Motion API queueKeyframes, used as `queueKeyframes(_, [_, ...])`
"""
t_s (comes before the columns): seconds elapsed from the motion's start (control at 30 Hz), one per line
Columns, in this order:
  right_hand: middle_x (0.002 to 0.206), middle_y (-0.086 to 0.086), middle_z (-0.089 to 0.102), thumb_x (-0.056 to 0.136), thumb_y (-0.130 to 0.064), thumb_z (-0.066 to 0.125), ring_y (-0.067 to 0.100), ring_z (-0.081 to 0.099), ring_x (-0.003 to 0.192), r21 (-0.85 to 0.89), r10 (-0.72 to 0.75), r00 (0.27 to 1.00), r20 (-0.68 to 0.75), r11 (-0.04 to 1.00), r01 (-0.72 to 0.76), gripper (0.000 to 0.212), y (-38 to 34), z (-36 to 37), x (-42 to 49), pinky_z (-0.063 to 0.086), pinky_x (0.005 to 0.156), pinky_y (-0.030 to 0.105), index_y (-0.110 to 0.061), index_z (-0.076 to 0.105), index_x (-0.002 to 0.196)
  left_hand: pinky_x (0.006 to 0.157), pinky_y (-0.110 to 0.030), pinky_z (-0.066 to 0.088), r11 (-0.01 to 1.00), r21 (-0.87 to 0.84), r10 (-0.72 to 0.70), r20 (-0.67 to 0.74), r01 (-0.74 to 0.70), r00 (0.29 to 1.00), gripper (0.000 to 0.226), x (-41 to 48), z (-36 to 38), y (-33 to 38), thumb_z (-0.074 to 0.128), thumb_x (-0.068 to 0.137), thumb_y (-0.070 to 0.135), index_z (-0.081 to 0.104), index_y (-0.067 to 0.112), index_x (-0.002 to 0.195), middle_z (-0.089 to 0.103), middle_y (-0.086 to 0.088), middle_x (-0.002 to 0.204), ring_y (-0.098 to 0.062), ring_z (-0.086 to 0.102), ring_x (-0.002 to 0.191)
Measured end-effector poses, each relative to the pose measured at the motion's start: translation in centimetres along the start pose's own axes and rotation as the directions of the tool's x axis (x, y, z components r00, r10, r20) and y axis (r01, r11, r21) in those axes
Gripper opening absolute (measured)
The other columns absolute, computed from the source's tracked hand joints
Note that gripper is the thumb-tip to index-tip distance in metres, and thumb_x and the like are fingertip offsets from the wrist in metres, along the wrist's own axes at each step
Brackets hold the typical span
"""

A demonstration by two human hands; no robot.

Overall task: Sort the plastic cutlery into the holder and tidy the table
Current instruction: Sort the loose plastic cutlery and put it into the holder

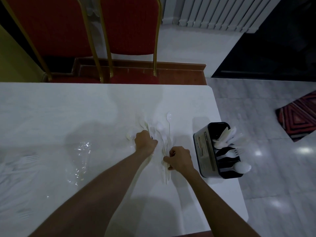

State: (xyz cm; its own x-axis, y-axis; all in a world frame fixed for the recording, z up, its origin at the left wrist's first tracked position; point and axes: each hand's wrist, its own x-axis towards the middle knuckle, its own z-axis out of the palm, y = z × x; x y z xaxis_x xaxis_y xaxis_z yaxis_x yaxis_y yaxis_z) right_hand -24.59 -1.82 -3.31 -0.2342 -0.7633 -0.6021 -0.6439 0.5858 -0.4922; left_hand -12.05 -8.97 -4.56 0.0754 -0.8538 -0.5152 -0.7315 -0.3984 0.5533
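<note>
White plastic cutlery (160, 128) lies piled on the bench (68, 117), long axes running near to far. The left hand (145, 141) curls its grip round the far pieces. The right hand (180, 158) pinches the near handles and is nearer the holder (204, 151), which stands to its right.

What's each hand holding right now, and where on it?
Right hand pinches white cutlery by the handles. Left hand is curled on the same pile; its grip cannot be told.

White table (51, 108) bears a cutlery pile (160, 127) at centre, a black holder (203, 151) right, a clear wrapper (82, 159) left.
</note>
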Motion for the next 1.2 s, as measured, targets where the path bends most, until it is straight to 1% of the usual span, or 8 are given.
queueKeyframes(0.27, [0.067, 0.006, 0.061, 0.082, -0.016, 0.075, 0.012, 0.063, 0.049, 0.045, -0.01, 1.0, 0.014, 0.999, 0.01, 0.022, 0.0, -0.5, -0.2, 0.059, 0.056, 0.023, -0.006, 0.057, 0.073, 0.063, -0.027, 0.044, 0.992, 0.127, 0.025, -0.029, -0.021, 0.999, 0.017, -0.1, 0.9, 0.3, 0.064, 0.082, 0.013, 0.061, -0.002, 0.089, 0.067, -0.018, 0.097, -0.028, 0.065, 0.087])
queueKeyframes(0.4, [0.076, 0.009, 0.065, 0.083, -0.017, 0.074, 0.011, 0.063, 0.05, 0.039, -0.014, 1.0, 0.019, 0.999, 0.014, 0.02, -0.1, -0.7, 0.0, 0.053, 0.049, 0.013, 0.001, 0.065, 0.085, 0.077, -0.033, 0.05, 0.98, 0.18, 0.093, -0.026, -0.087, 0.995, 0.027, 0.0, 1.3, 0.1, 0.065, 0.086, 0.023, 0.059, 0.0, 0.098, 0.064, -0.016, 0.103, -0.028, 0.063, 0.094])
queueKeyframes(0.5, [0.081, 0.017, 0.069, 0.082, -0.016, 0.075, 0.019, 0.069, 0.057, 0.039, -0.015, 1.0, 0.006, 0.999, 0.015, 0.024, 0.1, -0.8, 0.2, 0.056, 0.053, 0.017, 0.005, 0.066, 0.089, 0.078, -0.032, 0.049, 0.978, 0.182, 0.106, -0.039, -0.097, 0.994, 0.026, 0.3, 1.3, 0.2, 0.064, 0.087, 0.021, 0.059, -0.001, 0.1, 0.063, -0.017, 0.104, -0.029, 0.062, 0.096])
queueKeyframes(0.6, [0.086, 0.02, 0.071, 0.082, -0.016, 0.075, 0.017, 0.066, 0.053, 0.024, -0.034, 0.999, -0.008, 0.999, 0.034, 0.019, 0.4, -0.7, 0.3, 0.058, 0.056, 0.02, -0.001, 0.064, 0.082, 0.073, -0.033, 0.05, 0.983, 0.165, 0.09, -0.044, -0.081, 0.995, 0.02, 0.3, 1.2, 0.3, 0.064, 0.084, 0.016, 0.061, -0.002, 0.093, 0.066, -0.018, 0.099, -0.029, 0.064, 0.09])
queueKeyframes(0.7, [0.085, 0.02, 0.071, 0.081, -0.017, 0.075, 0.02, 0.068, 0.056, 0.018, -0.042, 0.999, -0.023, 0.999, 0.043, 0.019, 0.5, -0.7, 0.2, 0.06, 0.059, 0.024, -0.002, 0.063, 0.08, 0.068, -0.032, 0.048, 0.984, 0.157, 0.087, -0.033, -0.081, 0.996, 0.02, 0.1, 1.1, 0.3, 0.064, 0.081, 0.015, 0.06, -0.002, 0.09, 0.065, -0.019, 0.098, -0.03, 0.064, 0.088])
queueKeyframes(0.77, [0.082, 0.019, 0.07, 0.081, -0.017, 0.074, 0.024, 0.072, 0.062, 0.024, -0.041, 0.999, -0.028, 0.999, 0.042, 0.019, 0.5, -0.8, 0.2, 0.06, 0.061, 0.027, -0.002, 0.063, 0.08, 0.071, -0.033, 0.049, 0.979, 0.18, 0.097, -0.012, -0.093, 0.995, 0.023, 0.0, 1.2, 0.2, 0.065, 0.082, 0.016, 0.06, -0.002, 0.094, 0.064, -0.018, 0.1, -0.03, 0.064, 0.091])
queueKeyframes(0.97, [0.083, 0.012, 0.068, 0.083, -0.018, 0.072, 0.021, 0.07, 0.063, 0.036, -0.013, 0.999, -0.033, 0.999, 0.015, 0.024, 0.8, -0.9, 0.1, 0.049, 0.047, 0.011, 0.004, 0.066, 0.092, 0.073, -0.033, 0.048, 0.981, 0.172, 0.094, -0.035, -0.086, 0.995, 0.023, -0.2, 1.1, 0.1, 0.059, 0.085, 0.019, 0.059, -0.002, 0.094, 0.064, -0.018, 0.1, -0.03, 0.063, 0.092])
queueKeyframes(1.2, [0.088, 0.015, 0.071, 0.083, -0.016, 0.072, 0.02, 0.069, 0.061, 0.035, -0.019, 0.999, -0.051, 0.999, 0.02, 0.023, 0.9, -0.6, 0.2, 0.051, 0.048, 0.012, 0.004, 0.066, 0.092, 0.079, -0.042, 0.053, 0.985, 0.132, 0.124, -0.07, -0.114, 0.99, 0.031, 0.4, 1.1, -0.5, 0.064, 0.085, 0.028, 0.06, -0.002, 0.092, 0.065, -0.019, 0.097, -0.032, 0.063, 0.09])
